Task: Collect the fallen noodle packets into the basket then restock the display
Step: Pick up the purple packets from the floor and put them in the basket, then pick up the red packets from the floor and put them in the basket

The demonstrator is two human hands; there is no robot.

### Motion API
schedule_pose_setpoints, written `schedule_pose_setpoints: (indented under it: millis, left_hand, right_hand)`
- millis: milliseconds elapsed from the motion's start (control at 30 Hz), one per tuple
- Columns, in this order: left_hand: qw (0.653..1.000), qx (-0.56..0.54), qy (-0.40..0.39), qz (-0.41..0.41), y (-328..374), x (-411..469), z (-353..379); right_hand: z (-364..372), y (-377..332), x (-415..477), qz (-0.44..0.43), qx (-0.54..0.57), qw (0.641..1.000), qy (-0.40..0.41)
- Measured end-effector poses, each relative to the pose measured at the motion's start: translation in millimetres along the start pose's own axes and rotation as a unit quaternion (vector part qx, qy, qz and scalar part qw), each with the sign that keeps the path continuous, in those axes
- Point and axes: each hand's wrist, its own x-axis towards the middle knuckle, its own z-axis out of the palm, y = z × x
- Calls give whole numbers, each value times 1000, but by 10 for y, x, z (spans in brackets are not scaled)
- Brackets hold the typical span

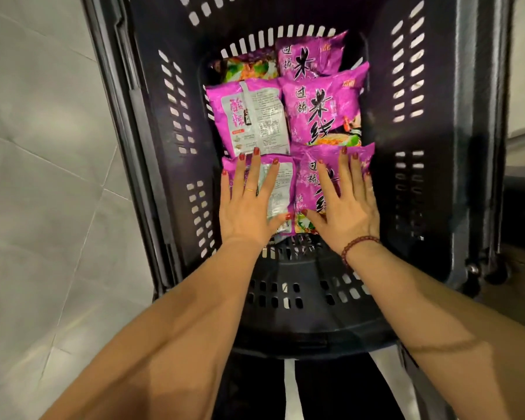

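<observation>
Left hand (249, 204), fingers spread, is pressing the back-side-up purple plastic noodle packet (282, 183); right hand (344, 204), fingers spread, is pressing the adjacent face-up purple packet (308, 189), both inside the dark slotted plastic basket (437, 207).

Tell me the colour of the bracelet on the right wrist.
Dark red beads: the bracelet shows best in the head view, just behind the right hand.

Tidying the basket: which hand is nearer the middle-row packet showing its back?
Left. The left hand lies just short of that packet, fingertips at its edge; right hand rests on the near right packet.
</observation>
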Motion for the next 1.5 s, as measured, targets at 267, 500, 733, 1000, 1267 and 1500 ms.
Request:
schedule_pose_setpoints:
  millis: [267, 500, 733, 1000, 1267, 1500]
  left_hand:
    - [999, -5, -53, -9, -74, 191, 217]
    - [988, -157, 9, 16, 33, -186, -439]
    - [964, -209, 100, 128, 17, -935, -1844]
    - [932, -182, 149, 277, 210, -1925, -3542]
    - [882, -149, 112, 432, 963, -2666, -4073]
    - [785, -54, 63, 613, 1872, -3438, -3957]
  right_hand:
    - [268, 178, 267, -16, -7, 997, -73]
    - [-434, 32, -113, 59, 127, 990, 0]
    - [-1812, -244, -975, 99, 211, 964, 128]
    - [-3275, -560, -2375, 182, 248, 926, 219]
    - [-3472, -765, -3676, 304, 251, 859, 326]
    - [-3076, -958, -4991, 493, 254, 743, 374]
